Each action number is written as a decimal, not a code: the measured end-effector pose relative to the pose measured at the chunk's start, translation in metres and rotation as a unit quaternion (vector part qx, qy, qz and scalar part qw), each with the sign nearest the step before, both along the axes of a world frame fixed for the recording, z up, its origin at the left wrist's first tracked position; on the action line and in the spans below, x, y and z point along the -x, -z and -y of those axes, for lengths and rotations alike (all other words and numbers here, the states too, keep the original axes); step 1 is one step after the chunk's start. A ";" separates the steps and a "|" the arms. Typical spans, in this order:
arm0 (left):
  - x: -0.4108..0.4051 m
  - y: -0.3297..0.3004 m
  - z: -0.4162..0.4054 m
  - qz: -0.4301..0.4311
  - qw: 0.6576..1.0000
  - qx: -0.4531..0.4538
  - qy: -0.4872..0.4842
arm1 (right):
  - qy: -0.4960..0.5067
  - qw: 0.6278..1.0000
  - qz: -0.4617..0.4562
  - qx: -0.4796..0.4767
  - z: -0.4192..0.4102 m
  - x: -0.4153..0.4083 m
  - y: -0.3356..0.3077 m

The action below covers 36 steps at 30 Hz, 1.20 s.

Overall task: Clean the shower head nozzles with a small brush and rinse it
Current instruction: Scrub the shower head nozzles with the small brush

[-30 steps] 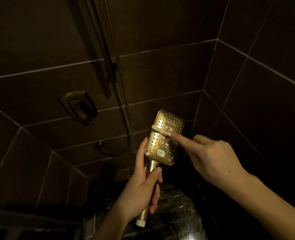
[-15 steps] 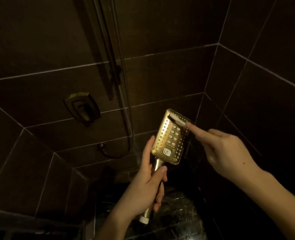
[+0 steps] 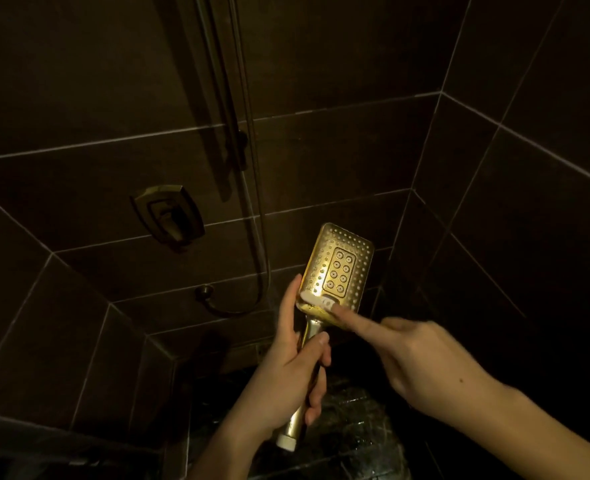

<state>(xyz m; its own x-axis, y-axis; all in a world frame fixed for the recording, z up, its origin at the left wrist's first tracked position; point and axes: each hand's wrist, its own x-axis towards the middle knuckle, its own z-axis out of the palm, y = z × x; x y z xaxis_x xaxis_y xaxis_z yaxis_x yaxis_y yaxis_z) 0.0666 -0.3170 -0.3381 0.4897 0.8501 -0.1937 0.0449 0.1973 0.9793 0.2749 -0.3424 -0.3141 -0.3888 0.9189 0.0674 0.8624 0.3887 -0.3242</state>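
The gold shower head (image 3: 338,271) is held up near the middle of the view, its nozzle face turned toward the camera and its top tipped toward 1 o'clock. A small white brush (image 3: 316,301) lies across the lower edge of that face, just above the handle. The right hand (image 3: 421,362) comes in from 4 o'clock — its forefinger stretched out along the brush, pressing it to the head, the other fingers curled back. The left hand (image 3: 286,379) rises from 6 o'clock and grips the handle, fingers wrapped round it, thumb laid up the head's left edge. At 10 o'clock from the head a square valve handle (image 3: 169,216) sits on the dark tiled wall (image 3: 79,81); the hose (image 3: 252,168) hangs down at 11 o'clock — looping into a wall outlet (image 3: 204,291).
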 end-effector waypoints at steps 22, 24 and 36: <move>-0.011 0.004 -0.008 0.001 1.000 0.021 0.000 | 0.016 0.997 0.062 -0.041 0.006 0.003 0.017; -0.011 0.003 -0.007 -0.002 1.000 0.023 0.012 | 0.040 0.994 0.072 -0.074 -0.003 -0.007 0.015; -0.010 0.004 -0.001 -0.042 0.998 -0.003 0.039 | 0.089 0.992 0.039 -0.082 -0.007 -0.027 0.012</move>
<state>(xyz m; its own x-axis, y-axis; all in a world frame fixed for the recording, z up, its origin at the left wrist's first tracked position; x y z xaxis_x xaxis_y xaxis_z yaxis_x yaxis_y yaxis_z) 0.0764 -0.3164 -0.3418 0.5359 0.8116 -0.2326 0.1425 0.1846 0.9724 0.3023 -0.3355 -0.3260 -0.2320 0.9525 0.1975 0.9421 0.2706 -0.1982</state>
